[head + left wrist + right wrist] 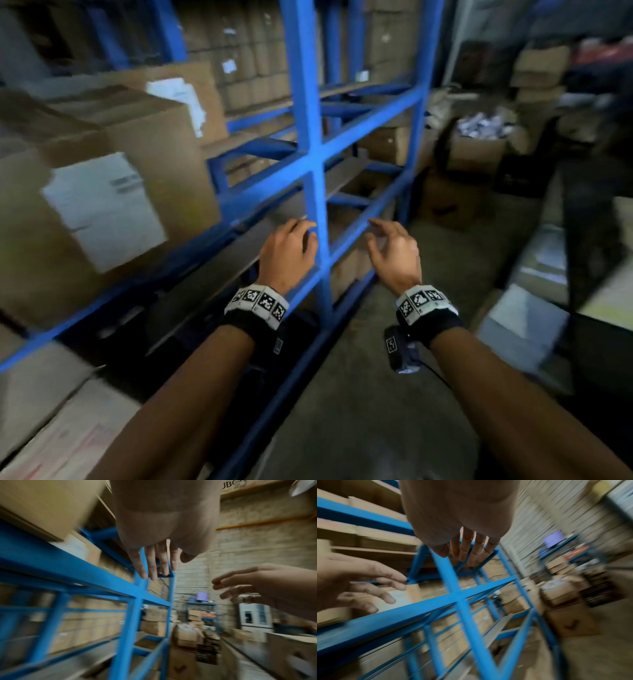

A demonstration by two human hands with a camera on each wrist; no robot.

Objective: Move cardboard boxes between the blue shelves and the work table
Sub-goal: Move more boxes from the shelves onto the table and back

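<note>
Cardboard boxes (102,192) are sitting on the blue shelves (310,144) at the far left, the nearest one large, with a white label on its face, resting on a shelf beam above the person's arms. Moving right, the left hand (287,251) is hanging in front of the rack's upright post, fingers loosely bent and spread, gripping nothing; whether the fingertips are brushing the post I cannot tell through the blur. Just beside it, the right hand (394,251) is hovering, likewise loose and carrying nothing, thumb apart from the fingers. Further right, open boxes (479,147) are standing on the floor at the end of the aisle, and a dark surface (589,240), possibly the work table, is running along the right edge.

To my eye the person is reaching in for a box. To do that well, both hands should be swinging left toward the labelled box, palms spreading to opposite sides and low on its corners. Sliding it forward over the beam before lifting should keep it from snagging. The upright post is standing close by, so knuckles need clearing it.
</note>
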